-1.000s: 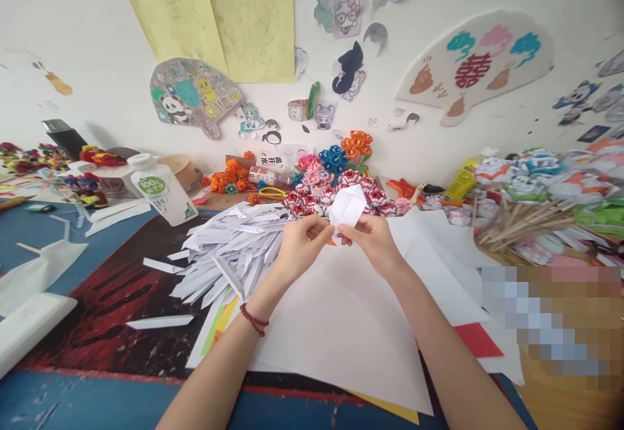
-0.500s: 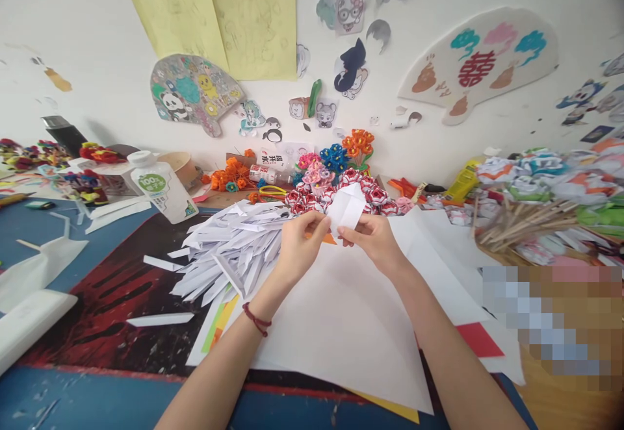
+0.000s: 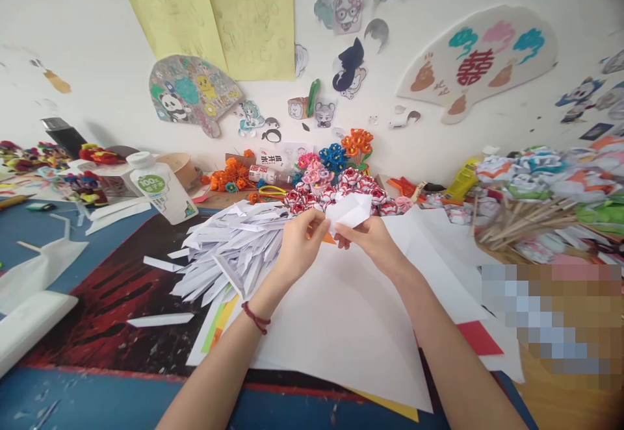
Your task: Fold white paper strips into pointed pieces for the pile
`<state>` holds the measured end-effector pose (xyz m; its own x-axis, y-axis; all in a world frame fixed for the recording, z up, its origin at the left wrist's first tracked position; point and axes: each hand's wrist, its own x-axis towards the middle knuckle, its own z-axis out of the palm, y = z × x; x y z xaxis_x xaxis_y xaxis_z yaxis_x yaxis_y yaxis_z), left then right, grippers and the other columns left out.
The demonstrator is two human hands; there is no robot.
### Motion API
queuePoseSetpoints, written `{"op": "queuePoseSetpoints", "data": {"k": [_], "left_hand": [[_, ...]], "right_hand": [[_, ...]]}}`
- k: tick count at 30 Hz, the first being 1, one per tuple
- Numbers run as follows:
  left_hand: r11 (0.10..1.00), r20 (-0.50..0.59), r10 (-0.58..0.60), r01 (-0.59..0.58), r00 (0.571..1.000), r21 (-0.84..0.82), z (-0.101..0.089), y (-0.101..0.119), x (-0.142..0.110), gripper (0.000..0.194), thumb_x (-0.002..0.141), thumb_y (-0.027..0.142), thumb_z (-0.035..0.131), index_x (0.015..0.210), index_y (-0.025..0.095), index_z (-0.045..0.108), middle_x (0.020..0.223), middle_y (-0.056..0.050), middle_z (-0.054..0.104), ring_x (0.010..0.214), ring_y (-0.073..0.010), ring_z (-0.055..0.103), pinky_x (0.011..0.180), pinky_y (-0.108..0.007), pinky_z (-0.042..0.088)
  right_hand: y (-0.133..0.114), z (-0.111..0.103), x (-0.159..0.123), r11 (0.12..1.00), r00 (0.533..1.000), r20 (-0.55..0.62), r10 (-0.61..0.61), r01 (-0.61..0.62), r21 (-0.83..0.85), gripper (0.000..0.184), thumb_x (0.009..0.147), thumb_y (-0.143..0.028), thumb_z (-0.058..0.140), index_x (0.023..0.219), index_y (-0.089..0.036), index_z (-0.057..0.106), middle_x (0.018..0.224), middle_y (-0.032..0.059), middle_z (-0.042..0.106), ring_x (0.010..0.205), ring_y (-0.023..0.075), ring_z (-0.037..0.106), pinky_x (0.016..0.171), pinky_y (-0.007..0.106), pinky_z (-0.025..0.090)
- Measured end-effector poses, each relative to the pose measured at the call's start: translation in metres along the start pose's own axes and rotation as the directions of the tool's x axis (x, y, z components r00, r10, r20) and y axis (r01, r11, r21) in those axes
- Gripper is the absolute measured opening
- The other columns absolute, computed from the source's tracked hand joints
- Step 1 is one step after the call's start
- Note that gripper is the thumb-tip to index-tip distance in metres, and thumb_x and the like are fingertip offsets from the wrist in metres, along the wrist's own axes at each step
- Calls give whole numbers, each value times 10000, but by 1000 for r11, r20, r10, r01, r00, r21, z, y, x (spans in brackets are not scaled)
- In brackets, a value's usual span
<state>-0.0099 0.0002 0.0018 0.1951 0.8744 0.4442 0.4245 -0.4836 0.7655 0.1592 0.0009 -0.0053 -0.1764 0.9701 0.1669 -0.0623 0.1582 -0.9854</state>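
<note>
A small folded piece of white paper (image 3: 351, 210) is held up between my two hands, above the far end of a large white sheet (image 3: 341, 313). My left hand (image 3: 306, 238) pinches its lower left corner between thumb and fingertips. On the other side, my right hand (image 3: 366, 238) grips the lower edge, thumb in front and fingers behind. The fold's upper part leans to the right. Just left of my hands lies a heap of folded white paper strips (image 3: 234, 245), with one loose strip (image 3: 160, 319) nearer me on the dark mat.
Red-and-white paper flowers (image 3: 358, 186) stand behind my hands, with orange and blue flowers beside them. A white bottle (image 3: 160, 186) is at the left. Wooden sticks (image 3: 524, 222) and wrapped flowers (image 3: 546, 170) lie at the right. A wall with stickers rises behind the table.
The folded paper has tipped over to the right, its top now pointing sideways rather than up. My hands have shifted only slightly and keep hold of it.
</note>
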Motion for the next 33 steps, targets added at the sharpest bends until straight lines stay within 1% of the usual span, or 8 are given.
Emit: {"op": "queuePoseSetpoints", "data": {"k": [4,7,10,13,19,24,29,33], "left_hand": [[983,106,-39,19,994,185,-4,-17,5,141,823,208,510,704,159,566,646,21,583,614,-104,501,597,-208,363],[965,208,-60,3,976,263,-6,-26,7,129,806,201,523,708,163,597,677,12,625,621,-111,512,611,-219,360],[964,234,-41,-23,971,265,-5,-29,6,97,801,203,538,781,169,626,738,4,650,648,-116,534,617,-217,370],[962,243,-42,-27,969,272,-3,-33,6,78,793,210,565,807,175,633,737,6,655,639,-117,542,604,-216,372],[878,255,-27,-99,966,468,-2,-42,4,53,776,175,587,758,182,637,775,-21,675,702,-157,579,626,-248,378],[867,328,-6,-158,945,472,-4,-43,4,69,753,196,628,818,191,650,838,-26,683,798,-183,598,686,-261,405],[856,363,-24,-169,932,489,-4,-37,2,180,728,107,598,863,207,662,905,-23,692,850,-188,608,712,-258,422],[827,345,-33,-168,938,537,-3,-34,0,217,736,103,592,918,193,668,957,-53,683,921,-208,599,763,-267,432]], "right_hand": [[4,-12,5,999,996,-88,10,-14,-46,386,714,-442,716,954,-143,675,798,52,682,633,138,595,526,237,449],[11,-21,8,989,984,-169,61,-82,-122,345,672,-443,739,801,-126,699,714,48,672,620,133,581,519,224,430],[19,-25,10,976,976,-167,137,-161,-144,350,631,-426,760,789,-117,709,715,69,688,628,156,599,512,237,448],[25,-26,11,965,980,-133,146,-170,-198,339,646,-406,743,827,-121,712,741,87,702,650,185,626,516,261,481],[35,-29,13,842,997,10,73,-56,-537,188,653,-234,722,817,-142,720,749,70,708,690,195,658,641,292,515],[40,-28,13,698,998,57,11,33,-715,141,695,-187,686,830,-166,724,714,41,696,654,167,633,632,272,482],[38,-28,11,617,993,114,-18,101,-780,128,729,-184,647,835,-181,720,725,34,688,668,159,610,626,252,455],[37,-31,10,627,987,160,-30,143,-765,155,764,-214,621,880,-175,716,776,41,688,693,162,599,632,253,444]]}}
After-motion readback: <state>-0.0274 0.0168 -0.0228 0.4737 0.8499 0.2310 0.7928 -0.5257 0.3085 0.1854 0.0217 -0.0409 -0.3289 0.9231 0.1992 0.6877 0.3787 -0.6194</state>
